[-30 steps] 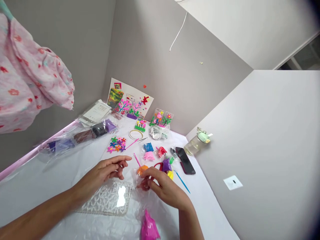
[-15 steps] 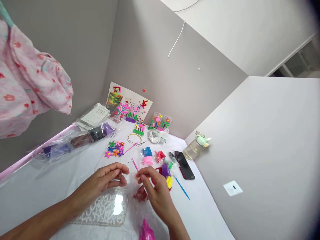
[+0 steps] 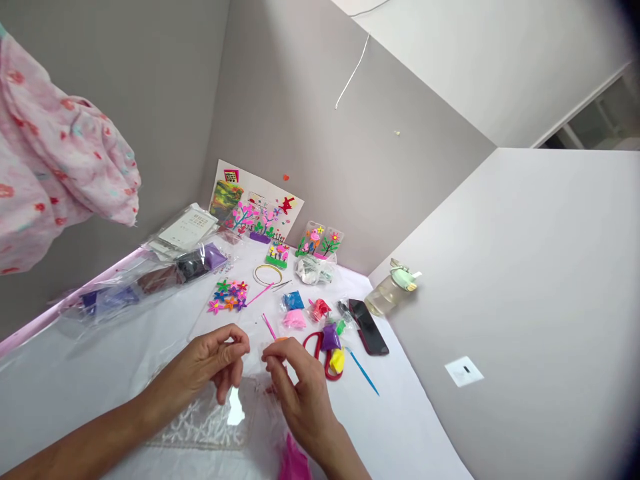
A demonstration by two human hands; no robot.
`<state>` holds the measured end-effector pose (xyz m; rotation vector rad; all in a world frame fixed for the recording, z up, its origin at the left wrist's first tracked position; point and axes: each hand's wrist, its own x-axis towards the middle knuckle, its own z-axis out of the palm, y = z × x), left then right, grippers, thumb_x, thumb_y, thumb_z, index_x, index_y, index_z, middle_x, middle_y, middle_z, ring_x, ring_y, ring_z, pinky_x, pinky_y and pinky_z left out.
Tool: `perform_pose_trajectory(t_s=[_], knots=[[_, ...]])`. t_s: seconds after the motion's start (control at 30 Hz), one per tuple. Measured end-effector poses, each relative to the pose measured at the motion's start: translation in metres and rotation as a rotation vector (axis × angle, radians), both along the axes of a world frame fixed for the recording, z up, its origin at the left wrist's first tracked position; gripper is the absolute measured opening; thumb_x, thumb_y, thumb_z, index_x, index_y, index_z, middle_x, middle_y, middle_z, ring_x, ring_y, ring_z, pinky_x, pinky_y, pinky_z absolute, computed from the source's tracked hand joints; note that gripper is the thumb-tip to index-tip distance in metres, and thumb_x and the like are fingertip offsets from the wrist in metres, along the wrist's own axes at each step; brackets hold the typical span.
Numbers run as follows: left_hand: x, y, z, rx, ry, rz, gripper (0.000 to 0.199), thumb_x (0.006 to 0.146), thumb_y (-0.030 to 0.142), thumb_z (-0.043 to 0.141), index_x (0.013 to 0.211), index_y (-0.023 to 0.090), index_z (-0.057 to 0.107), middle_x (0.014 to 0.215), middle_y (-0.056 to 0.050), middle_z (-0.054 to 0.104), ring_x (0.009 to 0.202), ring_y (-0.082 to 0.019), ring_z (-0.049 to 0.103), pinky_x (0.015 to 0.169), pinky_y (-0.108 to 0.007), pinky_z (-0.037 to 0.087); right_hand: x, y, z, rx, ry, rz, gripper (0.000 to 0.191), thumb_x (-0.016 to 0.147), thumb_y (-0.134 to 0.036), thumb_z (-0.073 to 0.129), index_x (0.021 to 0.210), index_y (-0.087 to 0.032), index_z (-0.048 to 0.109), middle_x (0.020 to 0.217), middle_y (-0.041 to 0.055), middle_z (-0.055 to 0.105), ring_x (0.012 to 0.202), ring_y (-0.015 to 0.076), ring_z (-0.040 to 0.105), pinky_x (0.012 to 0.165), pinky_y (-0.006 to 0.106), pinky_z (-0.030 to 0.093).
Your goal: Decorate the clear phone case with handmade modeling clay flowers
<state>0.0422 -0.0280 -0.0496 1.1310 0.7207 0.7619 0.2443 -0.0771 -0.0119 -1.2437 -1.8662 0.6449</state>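
White table [image 3: 407, 407]; left hand [image 3: 216, 361] above clear case [image 3: 200, 428]; right hand [image 3: 301, 395] near scissors [image 3: 333, 378]; grips nearly pinched, contents unclear

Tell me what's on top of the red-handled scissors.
A purple plastic-wrapped packet and a yellow one overlap the scissors; the parts underneath, and the blades, are hidden.

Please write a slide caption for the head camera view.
Two bare hands hover above a clear textured case, with colourful clay packets and red-handled scissors beyond.
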Motion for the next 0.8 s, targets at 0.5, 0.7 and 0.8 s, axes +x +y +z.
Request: perform_pose_trajectory(t_s=[0.5,0.7,0.8], knots=[[-0.001,-0.001,-0.010,0.250,0.178,0.054,0.048,0.099,0.065,0.053,0.110,0.025,0.076,0.083,0.000,0.069,0.063,-0.014,0.059,0.067,-0.028,0.048,0.056,0.077,0.059,-0.215,0.051,-0.166,0.015,0.090,-0.032,0.062,0.090,-0.020,0.071,0.080,0.0028,0.075,0.070,0.0177,0.068,0.069,0.030,0.053],[0.001,-0.001,-0.012,0.095,0.136,-0.048,0.050,0.092,0.072,0.059,0.095,0.022,0.066,0.062,0.004,0.063,0.047,-0.012,0.048,0.052,-0.025,0.037,0.103,0.167,0.063,-0.206,0.057,-0.368,0.013,0.096,-0.026,0.062,0.090,-0.017,0.069,0.077,0.0028,0.073,0.066,0.0146,0.066,0.070,0.029,0.056],[0.000,-0.002,-0.010,0.175,0.260,-0.075,0.048,0.090,0.070,0.062,0.086,0.022,0.066,0.050,0.007,0.050,0.049,-0.013,0.043,0.053,-0.025,0.033,0.116,0.203,0.067,-0.237,0.021,-0.443,0.019,0.103,-0.032,0.066,0.103,-0.014,0.069,0.092,0.0033,0.073,0.075,0.0151,0.069,0.072,0.031,0.060]])
